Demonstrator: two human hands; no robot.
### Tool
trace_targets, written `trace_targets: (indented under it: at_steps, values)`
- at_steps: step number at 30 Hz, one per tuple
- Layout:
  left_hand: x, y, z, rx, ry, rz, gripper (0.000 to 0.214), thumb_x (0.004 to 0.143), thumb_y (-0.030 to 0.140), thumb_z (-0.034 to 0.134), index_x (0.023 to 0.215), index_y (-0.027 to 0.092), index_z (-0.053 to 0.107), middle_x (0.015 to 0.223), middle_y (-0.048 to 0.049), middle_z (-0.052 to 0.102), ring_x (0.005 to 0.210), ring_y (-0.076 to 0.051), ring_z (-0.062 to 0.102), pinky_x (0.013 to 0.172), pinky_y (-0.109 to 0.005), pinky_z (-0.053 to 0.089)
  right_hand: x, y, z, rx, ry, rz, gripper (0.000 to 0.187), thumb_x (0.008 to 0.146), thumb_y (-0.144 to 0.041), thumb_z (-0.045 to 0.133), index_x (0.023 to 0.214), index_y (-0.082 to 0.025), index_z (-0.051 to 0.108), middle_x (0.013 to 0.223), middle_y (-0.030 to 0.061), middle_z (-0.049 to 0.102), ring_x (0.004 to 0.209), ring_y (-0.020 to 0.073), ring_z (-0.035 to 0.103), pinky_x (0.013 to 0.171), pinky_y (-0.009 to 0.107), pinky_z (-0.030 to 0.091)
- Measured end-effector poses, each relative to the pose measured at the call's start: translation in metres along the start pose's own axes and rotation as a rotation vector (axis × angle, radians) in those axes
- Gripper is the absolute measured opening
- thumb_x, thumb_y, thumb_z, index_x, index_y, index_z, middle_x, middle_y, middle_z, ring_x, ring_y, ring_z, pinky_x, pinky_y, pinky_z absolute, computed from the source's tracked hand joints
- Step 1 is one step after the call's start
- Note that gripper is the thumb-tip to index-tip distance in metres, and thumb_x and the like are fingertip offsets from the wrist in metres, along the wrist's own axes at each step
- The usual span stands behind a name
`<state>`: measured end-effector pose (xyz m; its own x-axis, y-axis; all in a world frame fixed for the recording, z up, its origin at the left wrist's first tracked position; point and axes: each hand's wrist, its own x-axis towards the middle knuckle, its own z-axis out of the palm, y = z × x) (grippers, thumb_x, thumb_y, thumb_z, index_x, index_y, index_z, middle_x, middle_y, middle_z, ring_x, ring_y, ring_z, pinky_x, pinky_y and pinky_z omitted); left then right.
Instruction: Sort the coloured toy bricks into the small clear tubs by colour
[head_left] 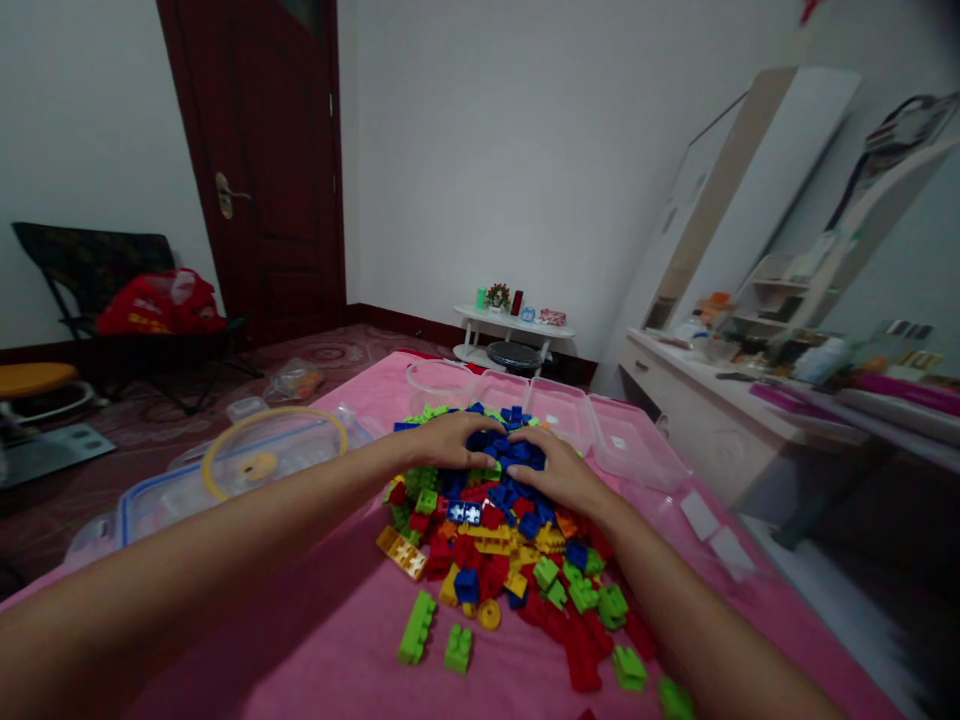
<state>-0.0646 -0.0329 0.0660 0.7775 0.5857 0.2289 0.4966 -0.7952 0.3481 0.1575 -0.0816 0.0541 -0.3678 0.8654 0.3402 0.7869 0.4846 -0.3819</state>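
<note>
A heap of plastic building bricks (510, 560) in red, blue, green and yellow lies on a pink cloth (315, 640). My left hand (446, 440) and my right hand (559, 465) reach to the far side of the heap. Both hands curl around a clump of blue bricks (506, 450) between them, fingertips nearly meeting. Loose green bricks (435, 635) lie at the near edge of the heap.
Clear plastic boxes (570, 410) stand behind the heap, and more clear containers with a yellow-rimmed lid (270, 450) sit at the left. A white dresser (712, 400) is at the right, a small white table (514, 335) by the wall, a dark door (262, 170) beyond.
</note>
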Motion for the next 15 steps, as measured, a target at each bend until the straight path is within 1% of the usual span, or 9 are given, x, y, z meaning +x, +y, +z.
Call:
trace_targets:
  at_steps: [3, 5, 7, 9, 10, 12, 14, 15]
  values:
    - [-0.025, 0.003, -0.013, 0.064, 0.013, 0.025, 0.046, 0.08, 0.045, 0.059, 0.12, 0.022, 0.06, 0.121, -0.0078, 0.061, 0.11, -0.024, 0.055, 0.098, -0.033, 0.04, -0.024, -0.005, -0.018, -0.036, -0.054, -0.001, 0.038, 0.073, -0.038, 0.066, 0.107, -0.021, 0.064, 0.116, 0.0074, 0.06, 0.11, 0.0236, 0.054, 0.098, 0.04, 0.039]
    - [-0.044, 0.001, -0.016, 0.14, 0.026, 0.005, 0.047, 0.078, 0.044, 0.062, 0.119, 0.022, 0.061, 0.123, -0.0097, 0.058, 0.112, -0.025, 0.054, 0.099, -0.035, 0.04, -0.042, -0.005, -0.027, -0.088, -0.056, 0.054, 0.045, 0.074, -0.042, 0.065, 0.112, -0.02, 0.061, 0.121, 0.0102, 0.057, 0.114, 0.0257, 0.051, 0.099, 0.041, 0.038]
    - [-0.061, -0.004, -0.016, 0.21, 0.066, -0.088, 0.06, 0.074, 0.049, 0.064, 0.127, 0.022, 0.055, 0.132, -0.0126, 0.049, 0.117, -0.028, 0.051, 0.099, -0.037, 0.039, -0.057, -0.003, -0.031, -0.117, -0.046, 0.139, 0.054, 0.075, -0.047, 0.063, 0.12, -0.018, 0.056, 0.125, 0.0133, 0.054, 0.116, 0.0279, 0.05, 0.099, 0.043, 0.038]
    - [-0.073, -0.009, -0.014, 0.256, 0.104, -0.239, 0.078, 0.07, 0.057, 0.064, 0.137, 0.022, 0.044, 0.136, -0.015, 0.045, 0.117, -0.03, 0.051, 0.097, -0.038, 0.041, -0.066, 0.003, -0.031, -0.094, -0.055, 0.241, 0.061, 0.076, -0.053, 0.059, 0.125, -0.017, 0.052, 0.123, 0.0142, 0.056, 0.114, 0.0291, 0.052, 0.096, 0.043, 0.041]
    - [-0.075, -0.011, -0.014, 0.267, 0.104, -0.311, 0.084, 0.069, 0.061, 0.064, 0.14, 0.023, 0.039, 0.133, -0.0154, 0.047, 0.115, -0.03, 0.053, 0.095, -0.038, 0.042, -0.067, 0.007, -0.03, -0.065, -0.071, 0.286, 0.063, 0.076, -0.055, 0.058, 0.127, -0.017, 0.05, 0.12, 0.0136, 0.059, 0.112, 0.0292, 0.054, 0.094, 0.043, 0.043]
    - [-0.074, -0.013, -0.014, 0.281, 0.064, -0.416, 0.094, 0.064, 0.068, 0.063, 0.142, 0.023, 0.035, 0.123, -0.0152, 0.055, 0.107, -0.03, 0.058, 0.09, -0.039, 0.044, -0.064, 0.017, -0.026, -0.005, -0.097, 0.357, 0.067, 0.075, -0.058, 0.059, 0.129, -0.02, 0.048, 0.115, 0.0116, 0.063, 0.106, 0.0288, 0.059, 0.089, 0.041, 0.046]
    - [-0.067, -0.013, -0.014, 0.307, 0.0, -0.468, 0.101, 0.058, 0.073, 0.063, 0.142, 0.023, 0.036, 0.115, -0.0157, 0.06, 0.103, -0.032, 0.059, 0.088, -0.04, 0.045, -0.057, 0.027, -0.02, 0.007, -0.099, 0.393, 0.067, 0.074, -0.059, 0.06, 0.129, -0.022, 0.049, 0.112, 0.0096, 0.065, 0.102, 0.0281, 0.061, 0.086, 0.04, 0.048]
    - [-0.061, -0.013, -0.015, 0.321, -0.03, -0.482, 0.104, 0.056, 0.075, 0.063, 0.142, 0.023, 0.037, 0.116, -0.0166, 0.06, 0.104, -0.033, 0.058, 0.088, -0.042, 0.044, -0.052, 0.031, -0.017, -0.001, -0.098, 0.398, 0.066, 0.074, -0.059, 0.06, 0.129, -0.023, 0.05, 0.11, 0.0088, 0.066, 0.101, 0.0275, 0.062, 0.085, 0.039, 0.048]
